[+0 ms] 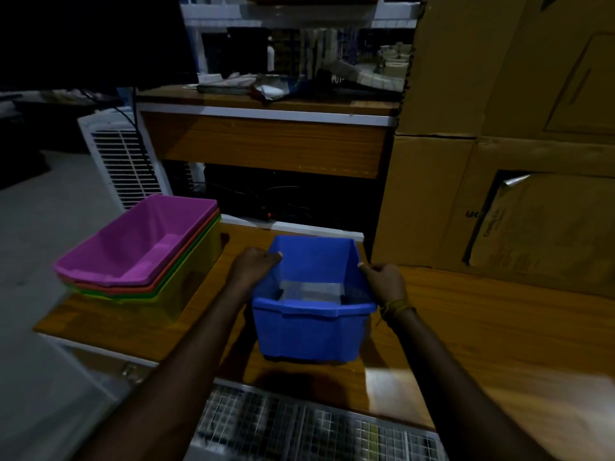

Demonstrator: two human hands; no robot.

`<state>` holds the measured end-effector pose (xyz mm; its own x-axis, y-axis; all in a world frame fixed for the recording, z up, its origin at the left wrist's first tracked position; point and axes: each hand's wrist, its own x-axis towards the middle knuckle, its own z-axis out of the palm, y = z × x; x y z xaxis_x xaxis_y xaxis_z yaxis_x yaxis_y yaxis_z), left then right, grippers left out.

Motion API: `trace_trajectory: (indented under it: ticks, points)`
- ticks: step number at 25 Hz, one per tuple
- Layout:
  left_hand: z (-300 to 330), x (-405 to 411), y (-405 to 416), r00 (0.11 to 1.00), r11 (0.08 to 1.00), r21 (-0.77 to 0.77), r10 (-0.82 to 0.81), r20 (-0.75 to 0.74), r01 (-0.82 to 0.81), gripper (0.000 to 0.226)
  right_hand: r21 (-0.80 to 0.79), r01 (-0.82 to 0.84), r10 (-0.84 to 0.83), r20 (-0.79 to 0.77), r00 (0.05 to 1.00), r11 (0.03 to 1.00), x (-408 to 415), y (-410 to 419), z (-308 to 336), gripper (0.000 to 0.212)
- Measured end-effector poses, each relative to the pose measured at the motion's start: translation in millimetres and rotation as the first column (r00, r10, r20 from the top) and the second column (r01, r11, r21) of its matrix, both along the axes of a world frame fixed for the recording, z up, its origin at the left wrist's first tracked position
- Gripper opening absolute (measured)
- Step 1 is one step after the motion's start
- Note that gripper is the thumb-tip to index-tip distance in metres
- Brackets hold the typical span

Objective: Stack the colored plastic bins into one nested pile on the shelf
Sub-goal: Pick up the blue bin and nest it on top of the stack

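The blue bin (312,314) is gripped at both side rims by the left hand (254,266) and right hand (386,282), fingers curled, seemingly just above the tabletop (499,327). It should be kept level, aligned over the 4-bin pile (139,257), then lowered.

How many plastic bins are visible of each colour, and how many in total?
Blue bin, held at its rim by the left hand and the right hand: 1
Purple bin, top of the nested pile: 1
Red-orange bin: 1
Green bin: 1
Yellow bin, at the bottom: 1
Total: 5 bins
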<state>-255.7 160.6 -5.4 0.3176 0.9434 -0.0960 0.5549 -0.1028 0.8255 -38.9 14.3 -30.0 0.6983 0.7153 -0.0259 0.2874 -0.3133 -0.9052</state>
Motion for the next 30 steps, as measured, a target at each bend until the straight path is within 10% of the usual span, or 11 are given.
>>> trace_trajectory:
  ticks: [12,30]
  points:
    - [-64.5,-19.0,-34.6,0.961,0.962,0.268,0.034,-0.276,0.043,0.036,-0.088,0.103,-0.088,0.157,0.984,0.991,-64.5,-2.0,-40.4,0.045]
    - [-35.6,-106.8,58.2,0.969,0.975,0.139,-0.194,0.154,0.173,0.006,0.054,0.462,-0.465,0.083,0.882,0.885,-208.6,42.3,-13.0,0.024]
